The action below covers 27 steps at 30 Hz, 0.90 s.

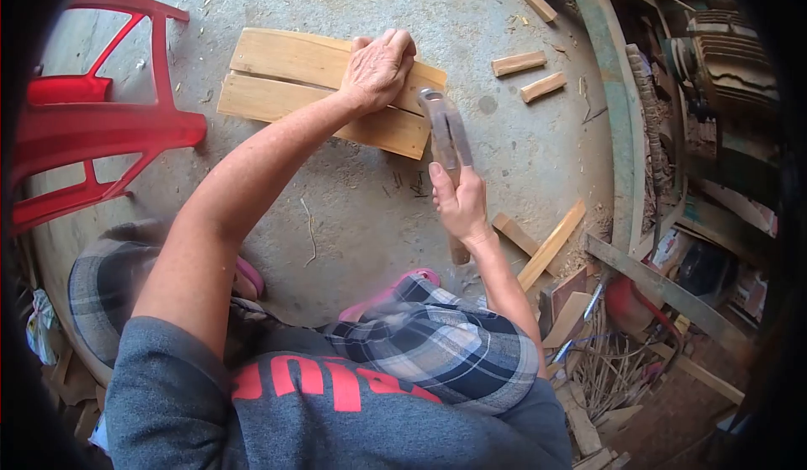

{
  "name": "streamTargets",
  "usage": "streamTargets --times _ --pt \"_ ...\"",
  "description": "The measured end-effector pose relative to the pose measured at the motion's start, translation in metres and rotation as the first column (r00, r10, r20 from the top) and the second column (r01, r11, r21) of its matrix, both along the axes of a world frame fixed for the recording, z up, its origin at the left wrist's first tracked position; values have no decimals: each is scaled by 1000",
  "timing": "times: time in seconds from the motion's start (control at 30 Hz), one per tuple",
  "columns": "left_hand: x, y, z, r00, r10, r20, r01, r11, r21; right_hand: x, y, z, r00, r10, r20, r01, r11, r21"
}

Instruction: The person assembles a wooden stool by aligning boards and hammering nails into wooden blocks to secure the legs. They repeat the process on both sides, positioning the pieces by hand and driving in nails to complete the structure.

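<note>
Two flat wooden boards (290,100) lie side by side on the concrete floor, a narrow gap between them. My left hand (378,68) rests on the boards near their right end with its fingers curled closed; whatever is inside them is hidden. My right hand (462,203) is wrapped around the wooden handle of a claw hammer (447,125). The hammer's metal head is beside the boards' right end. A few small dark nails (416,186) seem to lie on the floor just below the boards.
A red plastic chair (101,134) lies at the left. Short wood pieces (519,63) are scattered at the upper right, and longer strips (555,243) lie by my right forearm. Machinery (723,66) and scrap wood (614,377) line the right side.
</note>
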<state>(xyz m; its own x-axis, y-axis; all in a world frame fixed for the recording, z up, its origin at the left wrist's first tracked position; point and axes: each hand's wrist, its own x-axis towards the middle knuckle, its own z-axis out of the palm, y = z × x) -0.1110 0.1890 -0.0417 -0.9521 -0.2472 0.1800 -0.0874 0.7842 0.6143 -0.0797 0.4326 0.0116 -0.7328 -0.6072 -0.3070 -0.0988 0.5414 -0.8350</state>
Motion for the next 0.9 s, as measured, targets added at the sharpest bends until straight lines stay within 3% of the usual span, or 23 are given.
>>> streamTargets --times 0.03,0.1,0.13,0.2,0.27,0.3,0.33,0.4,0.43,0.5,0.53,0.6,0.67,0.73,0.77,0.8,0.9 --pt "-4 0 2 1000 -3 0 3 1000 18 -12 -17 25 1000 0 -31 -1 1000 -23" --pt "-1 -5 1 1000 18 8 -19 998 52 -13 -33 77 988 -42 152 41 999 10" --pt "-3 -5 2 1000 23 5 -24 998 55 -14 -29 86 988 -37 149 36 999 13" --pt "0 -3 -1 997 67 -45 -60 989 136 -9 -10 98 986 -151 -72 108 905 -411" --pt "3 -3 -3 998 54 -11 -52 985 165 -5 4 93 973 -162 -163 54 852 -521" --pt "3 -3 -3 998 61 -18 -57 983 177 -5 4 86 973 -133 -190 36 895 -445" --pt "2 -5 -1 997 72 -33 -65 981 181 -8 17 38 941 -81 -328 -15 960 -281" --pt "4 1 -5 997 66 -48 -55 979 198 -14 14 -1 997 -6 73 -1 996 92" --pt "2 5 -5 996 65 -69 -49 977 205 -22 3 13 999 0 50 -4 997 79" --pt "2 2 -3 996 84 -11 -81 983 163 -21 -7 46 968 -146 205 119 983 141" --pt "-1 1 -4 996 84 -17 -80 983 165 -19 -5 57 969 -147 199 120 983 142" --pt "2 1 -7 995 75 -67 -63 984 168 -7 3 74 984 -177 -11 174 976 -130" --pt "3 2 -9 995 66 -72 -52 983 176 2 10 76 978 -163 -129 101 914 -393" --pt "3 2 -9 992 71 -101 -56 988 145 -5 19 41 955 -70 -289 -58 909 -412" --pt "3 2 -8 993 70 -97 -55 987 148 0 21 15 965 -105 -241 64 983 -172" --pt "5 7 -10 992 60 -109 -43 988 146 -12 16 4 996 -80 30 74 985 154" --pt "1 5 -13 994 62 -86 -52 992 115 -17 7 38 982 -156 108 142 982 126"
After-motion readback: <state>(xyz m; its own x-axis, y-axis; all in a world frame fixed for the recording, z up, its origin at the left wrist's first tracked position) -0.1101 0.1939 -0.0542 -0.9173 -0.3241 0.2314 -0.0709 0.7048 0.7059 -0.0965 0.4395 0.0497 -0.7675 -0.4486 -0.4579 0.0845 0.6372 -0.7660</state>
